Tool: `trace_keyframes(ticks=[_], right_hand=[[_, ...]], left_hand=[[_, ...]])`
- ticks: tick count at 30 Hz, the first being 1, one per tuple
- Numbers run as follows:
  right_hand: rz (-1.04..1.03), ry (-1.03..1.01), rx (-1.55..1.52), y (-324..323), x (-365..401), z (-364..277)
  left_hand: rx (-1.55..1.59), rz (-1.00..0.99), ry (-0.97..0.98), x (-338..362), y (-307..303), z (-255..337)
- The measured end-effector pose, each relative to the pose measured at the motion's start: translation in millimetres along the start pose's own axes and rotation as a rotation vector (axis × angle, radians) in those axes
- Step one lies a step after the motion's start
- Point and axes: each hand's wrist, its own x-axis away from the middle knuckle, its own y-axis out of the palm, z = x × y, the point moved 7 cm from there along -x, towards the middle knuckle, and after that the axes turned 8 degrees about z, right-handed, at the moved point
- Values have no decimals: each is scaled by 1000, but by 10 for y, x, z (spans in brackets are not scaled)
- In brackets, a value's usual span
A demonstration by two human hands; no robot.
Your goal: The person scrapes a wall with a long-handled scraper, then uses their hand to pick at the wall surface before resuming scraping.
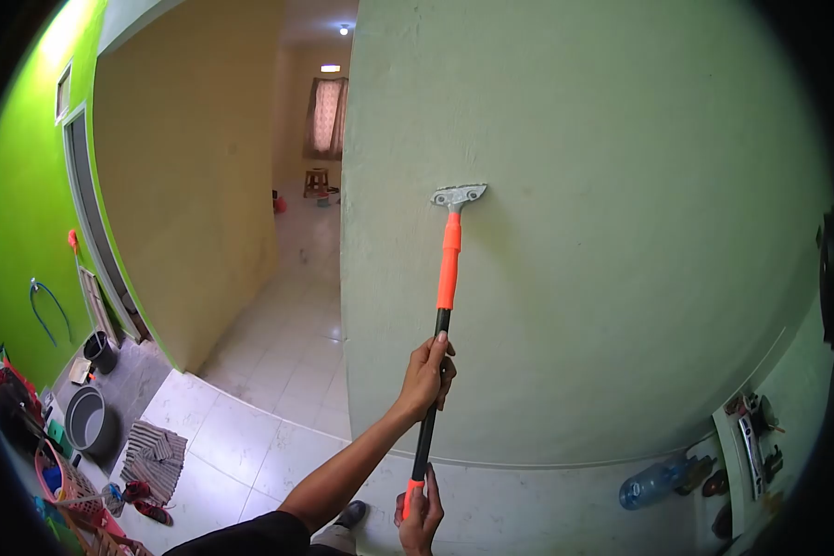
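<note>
A long-handled scraper has a grey metal head (pixel 459 195) that rests against the pale green wall (pixel 621 185). Its pole (pixel 423 435) is black with orange sections, and slants down toward me. My left hand (pixel 424 375) is wrapped round the black middle part of the pole. Lower down, at the bottom edge of the view, my right hand (pixel 420 519) holds the orange end grip. The wall shows faint marks and small specks around the scraper head.
Left of the wall edge, a doorway leads to a room with a wooden stool (pixel 316 182). A grey basin (pixel 91 420), black bucket (pixel 100 352), striped mat (pixel 154 461) and pink basket (pixel 69 482) are at lower left. A blue bottle (pixel 649 486) lies near a white shelf (pixel 727 473) at lower right.
</note>
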Motion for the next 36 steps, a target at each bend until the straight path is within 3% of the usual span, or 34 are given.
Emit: trace_keyframes(ticks=[3, 11, 15, 18, 21, 22, 25, 26, 29, 33, 35, 36], right_hand=[[4, -3, -55, -110, -167, 445], [28, 25, -51, -181, -401, 802], [12, -91, 63, -105, -515, 636], [-3, -125, 34, 68, -662, 401], [30, -229, 133, 71, -601, 375], [72, -163, 54, 32, -523, 386], [-10, -231, 24, 51, -529, 293], [-85, -171, 41, 83, -550, 255], [-37, -298, 88, 52, -477, 112], [-7, -342, 261, -273, -304, -174], [32, -260, 87, -258, -314, -235], [9, -295, 177, -268, -335, -311]], left_hand=[[-36, 2, 45, -118, -4, -69], [-60, 14, 84, -238, -62, -312], [-128, 42, 98, -335, -51, -264], [-120, 2, 151, -429, 150, 197], [-156, 9, 175, -410, 81, 42], [-141, -8, 125, -349, 63, -36], [-93, -53, 155, -364, 169, 146], [-69, -82, 192, -391, 250, 340], [-43, -98, 105, -356, 289, 410], [17, -94, 63, -206, 343, 77], [24, -106, 69, -214, 357, 119], [32, -113, 73, -232, 379, 117]])
